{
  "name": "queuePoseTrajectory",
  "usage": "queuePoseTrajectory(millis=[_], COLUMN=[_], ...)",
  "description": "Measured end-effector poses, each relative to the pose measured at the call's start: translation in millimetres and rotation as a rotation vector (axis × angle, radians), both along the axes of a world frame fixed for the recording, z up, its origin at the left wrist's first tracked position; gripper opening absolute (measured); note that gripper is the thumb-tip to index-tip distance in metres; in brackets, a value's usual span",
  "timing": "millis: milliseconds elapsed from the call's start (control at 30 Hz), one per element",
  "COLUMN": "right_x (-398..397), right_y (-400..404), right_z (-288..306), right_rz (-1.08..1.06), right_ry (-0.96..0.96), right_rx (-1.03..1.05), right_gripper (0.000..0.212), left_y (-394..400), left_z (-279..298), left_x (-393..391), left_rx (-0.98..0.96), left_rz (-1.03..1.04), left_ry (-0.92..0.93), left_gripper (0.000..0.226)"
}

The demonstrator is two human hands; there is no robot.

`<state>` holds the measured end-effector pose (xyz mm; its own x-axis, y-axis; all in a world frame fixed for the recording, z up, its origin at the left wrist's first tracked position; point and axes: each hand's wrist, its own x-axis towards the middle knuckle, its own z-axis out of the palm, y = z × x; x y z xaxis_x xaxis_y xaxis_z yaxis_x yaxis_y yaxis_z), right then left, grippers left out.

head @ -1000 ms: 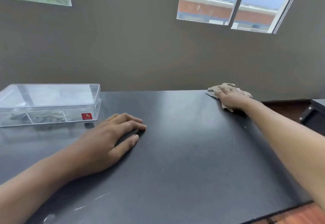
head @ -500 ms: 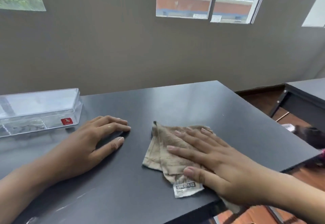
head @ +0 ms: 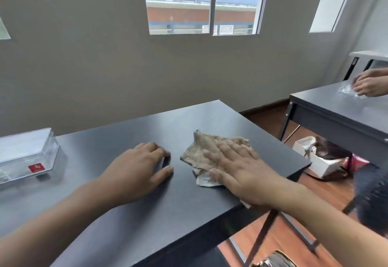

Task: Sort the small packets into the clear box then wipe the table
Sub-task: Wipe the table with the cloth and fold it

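A crumpled beige cloth (head: 201, 151) with a white label lies on the black table (head: 147, 203) near its right front edge. My right hand (head: 237, 170) presses flat on the cloth, fingers spread and pointing left. My left hand (head: 138, 166) rests palm down on the bare table just left of the cloth, holding nothing. The clear box (head: 27, 157), lid closed and marked with a red sticker, stands at the far left. Small packets show faintly through its wall.
A second black table (head: 336, 109) stands at the right, where another person's hands (head: 369, 84) handle a clear bag. A white box (head: 317, 161) and a dark bag sit on the wooden floor between the tables. A grey wall runs behind.
My right hand has dragged the cloth from the table's far right corner toward me to the near right part. My view has turned right. The left hand has stayed put.
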<state>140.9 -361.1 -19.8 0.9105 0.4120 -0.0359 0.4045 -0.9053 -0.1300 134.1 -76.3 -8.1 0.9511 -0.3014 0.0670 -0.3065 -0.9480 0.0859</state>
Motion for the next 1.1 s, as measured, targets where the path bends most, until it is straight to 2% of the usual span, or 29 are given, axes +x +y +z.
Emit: queuePoseTrajectory(millis=[67,133,200,333,400,500,600,667,733,800,867,967,1033,1100], right_x=[-47.9,-65.3,-49.8,9.5,17.6,-3.0,-58.6,-88.3,-84.3,-46.2,6.1,46.8,32.9,-4.9], right_y=[-5.7,-27.2,-59.5,-125.0,-134.5,-109.7,-56.0,-30.2,-24.3,-29.4,-36.1,-26.3,0.5,31.7], right_z=[-7.5,-8.0,-7.1,-8.0,-15.4,-24.2,-27.5,-21.7,-10.9,-3.6,0.6,-3.0,-4.4,-4.1], right_rz=[0.105,0.097,-0.005,-0.365,-0.397,-0.315,-0.03,0.153,0.239,0.198,0.055,-0.124,-0.079,0.046], right_ry=[-0.127,-0.187,-0.177,-0.088,-0.032,-0.11,-0.145,-0.13,-0.119,-0.114,-0.02,0.055,-0.011,-0.033], right_rx=[0.026,0.039,0.065,0.19,0.188,0.125,0.159,0.178,0.146,0.1,0.033,-0.049,-0.11,-0.03], right_gripper=[0.057,0.054,0.052,0.043,0.046,0.059,0.049,0.046,0.044,0.044,0.046,0.06,0.069,0.081], left_y=[-16.0,-26.5,-31.5,-28.4,-21.8,-11.2,-10.3,-11.4,-8.4,-1.3,10.8,32.5,44.6,51.3], left_z=[-0.7,0.9,2.3,6.3,12.1,14.8,11.1,9.3,9.3,10.1,9.7,8.7,7.6,7.7], left_x=[8.9,12.8,10.9,-0.1,-5.6,-7.6,-12.0,-18.1,-24.8,-33.6,-43.5,-60.9,-72.3,-80.2], left_rx=[0.026,0.035,0.056,0.114,0.145,0.149,0.115,0.101,0.093,0.093,0.087,0.081,0.067,0.063], left_rz=[-0.023,-0.028,-0.031,0.015,0.09,0.148,0.166,0.161,0.159,0.169,0.173,0.186,0.206,0.224], left_ry=[0.027,0.073,0.107,0.074,0.077,0.096,0.066,0.042,0.023,0.016,0.005,0.005,0.009,0.003], left_gripper=[0.075,0.076,0.087,0.068,0.069,0.084,0.1,0.1,0.098,0.094,0.092,0.104,0.106,0.104])
